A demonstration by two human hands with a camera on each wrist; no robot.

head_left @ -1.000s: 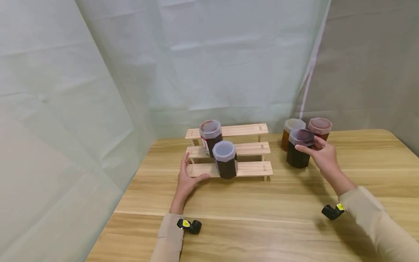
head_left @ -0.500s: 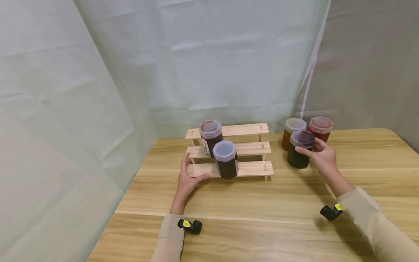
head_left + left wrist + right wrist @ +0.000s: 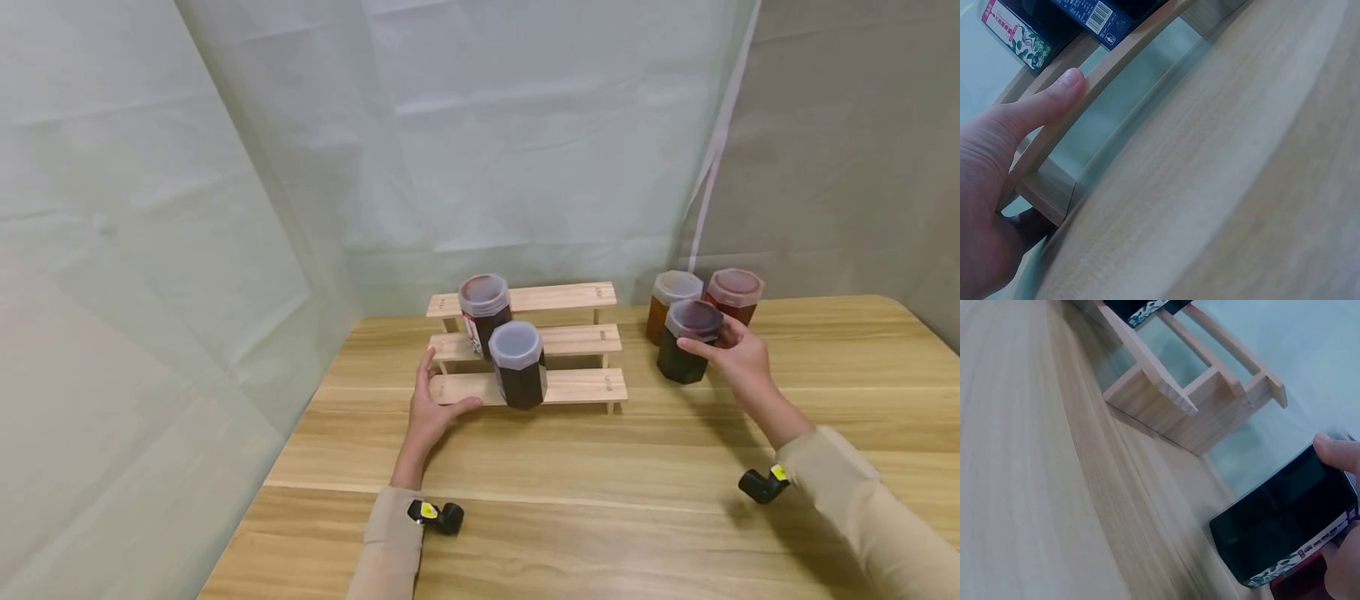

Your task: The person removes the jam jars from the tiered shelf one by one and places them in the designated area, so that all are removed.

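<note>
Since a second ago, little has shifted: the dark jar (image 3: 686, 342) in the right hand (image 3: 735, 358) now tilts slightly, its base lifted just off the table (image 3: 600, 467).

Head view: the right hand grasps that jar by its lid, just beside two more jars (image 3: 705, 292). The left hand (image 3: 431, 412) clasps the rack's (image 3: 570, 385) lowest step, left of two shelved jars (image 3: 502, 350).

Left wrist view: thumb (image 3: 1047, 94) pressed on the step's (image 3: 1116, 69) front edge.

Right wrist view: fingertips (image 3: 1338, 453) grip the jar's (image 3: 1285, 519) top, jar near the rack (image 3: 1191, 394).

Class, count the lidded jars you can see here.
5: two on the wooden rack, at and; one in the right hand, at; two behind, and.
</note>
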